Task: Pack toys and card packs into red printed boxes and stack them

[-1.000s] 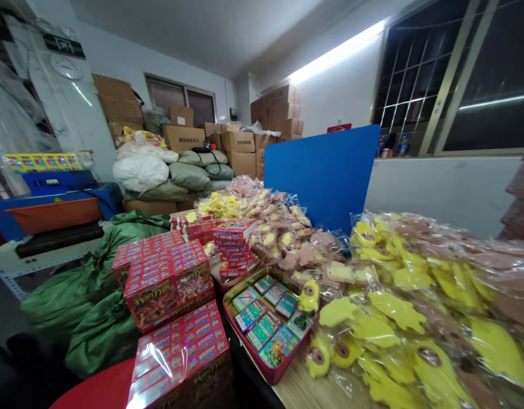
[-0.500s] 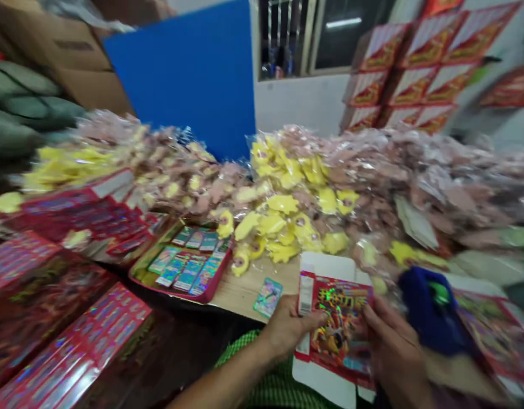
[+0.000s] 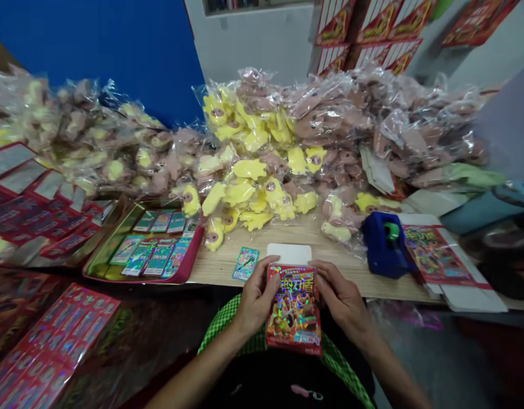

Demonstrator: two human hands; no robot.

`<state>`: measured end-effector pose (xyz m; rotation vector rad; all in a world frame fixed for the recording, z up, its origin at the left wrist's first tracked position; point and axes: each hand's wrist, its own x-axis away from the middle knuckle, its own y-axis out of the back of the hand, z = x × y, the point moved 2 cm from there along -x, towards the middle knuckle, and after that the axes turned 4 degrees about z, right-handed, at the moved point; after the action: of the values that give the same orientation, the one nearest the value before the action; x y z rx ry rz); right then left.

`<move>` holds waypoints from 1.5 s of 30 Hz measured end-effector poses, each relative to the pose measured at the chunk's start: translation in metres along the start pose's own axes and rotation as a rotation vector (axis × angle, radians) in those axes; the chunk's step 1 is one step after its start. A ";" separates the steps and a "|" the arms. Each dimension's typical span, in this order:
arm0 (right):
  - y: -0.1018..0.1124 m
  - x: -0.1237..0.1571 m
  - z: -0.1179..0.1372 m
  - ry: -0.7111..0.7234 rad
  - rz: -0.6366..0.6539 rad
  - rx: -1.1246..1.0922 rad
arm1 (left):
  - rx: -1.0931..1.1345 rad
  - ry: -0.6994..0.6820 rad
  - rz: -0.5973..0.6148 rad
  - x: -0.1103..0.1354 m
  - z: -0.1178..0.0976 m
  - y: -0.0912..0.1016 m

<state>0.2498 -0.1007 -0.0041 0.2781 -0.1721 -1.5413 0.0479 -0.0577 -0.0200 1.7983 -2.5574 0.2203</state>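
Observation:
Between my two hands is a small red card box with shiny printing and a white flap standing up at its far end. My left hand grips its left edge, thumb on the printed front. On the right edge, my right hand closes around the box with the fingers partly behind it. A single teal card lies on the table just beyond my left hand. Farther left, a pink-rimmed tray holds several stacks of teal cards.
A blue tape dispenser and flat unfolded boxes lie at the right. Bagged yellow and pinkish figures are heaped along the back of the wooden table. Red boxes stand at the left, and a blue panel rises behind.
The box, earlier flatter with side and bottom flaps spread, is now folded narrower, with only the far flap showing. My view has turned downward and right; both hands are nearer the middle.

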 end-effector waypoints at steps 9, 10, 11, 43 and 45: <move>0.014 -0.021 0.023 -0.014 0.082 -0.254 | 0.321 0.143 -0.027 -0.014 -0.035 0.004; 0.014 -0.021 0.025 -0.024 0.101 -0.283 | 0.338 0.157 0.000 -0.014 -0.038 0.005; 0.014 -0.021 0.027 -0.021 0.121 -0.266 | 0.328 0.152 0.017 -0.014 -0.039 0.007; -0.013 0.002 0.061 0.186 0.350 0.211 | 0.039 0.078 0.334 0.011 -0.012 0.045; -0.015 0.004 0.059 0.158 0.310 0.136 | -0.007 0.027 0.298 0.010 -0.018 0.043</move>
<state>0.2188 -0.1086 0.0474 0.4575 -0.1865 -1.1972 0.0025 -0.0502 -0.0061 1.3929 -2.7927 0.2349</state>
